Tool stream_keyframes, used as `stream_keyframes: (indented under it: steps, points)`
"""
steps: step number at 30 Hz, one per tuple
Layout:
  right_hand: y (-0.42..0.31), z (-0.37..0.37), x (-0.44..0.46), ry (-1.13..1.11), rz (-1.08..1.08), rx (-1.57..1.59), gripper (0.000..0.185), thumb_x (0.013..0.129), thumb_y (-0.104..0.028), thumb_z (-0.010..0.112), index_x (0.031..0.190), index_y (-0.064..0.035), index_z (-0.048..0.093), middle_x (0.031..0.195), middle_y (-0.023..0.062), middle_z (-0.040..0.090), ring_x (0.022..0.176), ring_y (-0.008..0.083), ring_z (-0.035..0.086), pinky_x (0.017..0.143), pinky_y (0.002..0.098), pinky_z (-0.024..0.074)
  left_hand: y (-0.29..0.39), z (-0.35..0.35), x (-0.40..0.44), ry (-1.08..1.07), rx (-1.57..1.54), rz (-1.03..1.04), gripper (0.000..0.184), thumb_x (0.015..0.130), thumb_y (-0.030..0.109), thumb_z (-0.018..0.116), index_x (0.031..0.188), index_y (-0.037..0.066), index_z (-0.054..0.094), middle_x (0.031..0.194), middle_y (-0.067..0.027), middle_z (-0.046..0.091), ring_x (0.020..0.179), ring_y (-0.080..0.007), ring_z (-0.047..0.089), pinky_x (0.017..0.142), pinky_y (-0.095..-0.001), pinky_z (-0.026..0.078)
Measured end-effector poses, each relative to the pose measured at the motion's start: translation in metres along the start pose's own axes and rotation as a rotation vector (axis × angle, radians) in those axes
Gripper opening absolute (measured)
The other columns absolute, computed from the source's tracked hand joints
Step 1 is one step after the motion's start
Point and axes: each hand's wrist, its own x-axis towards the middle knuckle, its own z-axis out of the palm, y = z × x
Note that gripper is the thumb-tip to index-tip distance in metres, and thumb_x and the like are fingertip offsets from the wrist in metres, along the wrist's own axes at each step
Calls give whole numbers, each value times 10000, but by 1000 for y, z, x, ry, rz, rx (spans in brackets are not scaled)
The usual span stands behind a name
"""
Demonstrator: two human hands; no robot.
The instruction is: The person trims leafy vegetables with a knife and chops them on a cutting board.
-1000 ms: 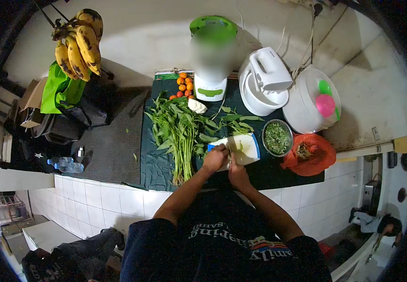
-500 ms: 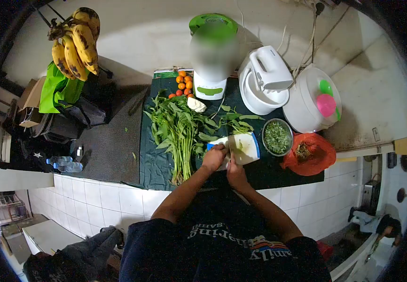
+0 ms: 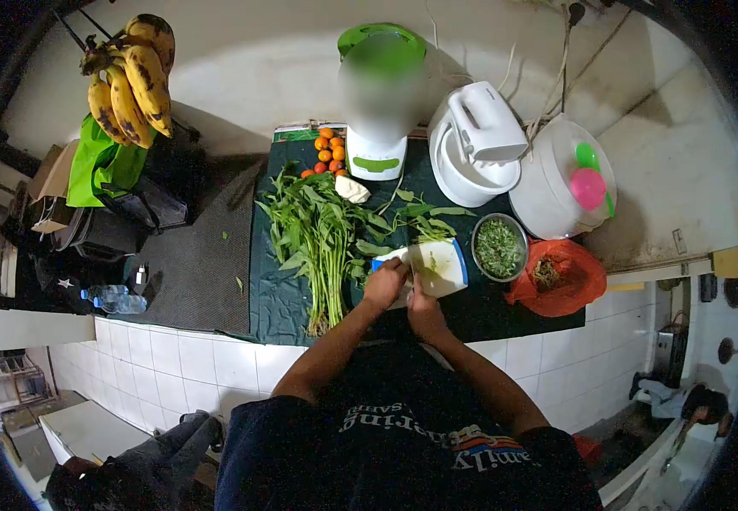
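Observation:
Over the left part of the white cutting board (image 3: 441, 268) with blue ends, my left hand (image 3: 386, 283) has its fingers bent together; what they hold is too small to make out. My right hand (image 3: 425, 311) is closed around a knife at the board's near edge, its thin blade (image 3: 411, 260) pointing away from me beside my left fingers. Small green scraps lie on the board. A bundle of leafy greens (image 3: 322, 247) lies left of the board, with loose leafy stems (image 3: 420, 223) behind it. Right of the board stands a metal bowl (image 3: 499, 247) of chopped greens.
Behind are small orange fruits (image 3: 325, 156), a white lump (image 3: 352, 189), a blender (image 3: 376, 157), a mixer (image 3: 487, 128) and a white container (image 3: 556, 192). A red bag (image 3: 563, 285) lies right. Bananas (image 3: 135, 85) hang left above bottles (image 3: 118, 300). Other people (image 3: 147, 464) are at the lower corners.
The whole view has shifted slightly, moving the table things a little left. Both hands stay at the board with nearly the same hold. The person at lower right has moved slightly.

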Motion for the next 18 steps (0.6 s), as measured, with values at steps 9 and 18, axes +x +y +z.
stream_keyframes:
  steps: [9, 18]
  points:
    - [-7, -11, 4, -80, 56, 3, 534, 990, -213, 455, 1435, 69, 365, 746, 307, 629, 671, 502, 611, 666, 576, 490, 1, -5, 1, -106, 93, 41, 187, 818, 174, 635, 982, 88, 661, 997, -111, 626, 938, -322, 654, 768, -427, 565]
    - [5, 3, 22, -14, -10, -57, 629, 966, -234, 536, 1487, 24, 298, 739, 297, 634, 699, 491, 629, 701, 594, 480, -1, -10, 2, -148, 63, 5, 341, 789, 184, 673, 1108, 68, 640, 1022, -155, 637, 933, -362, 658, 772, -466, 561]
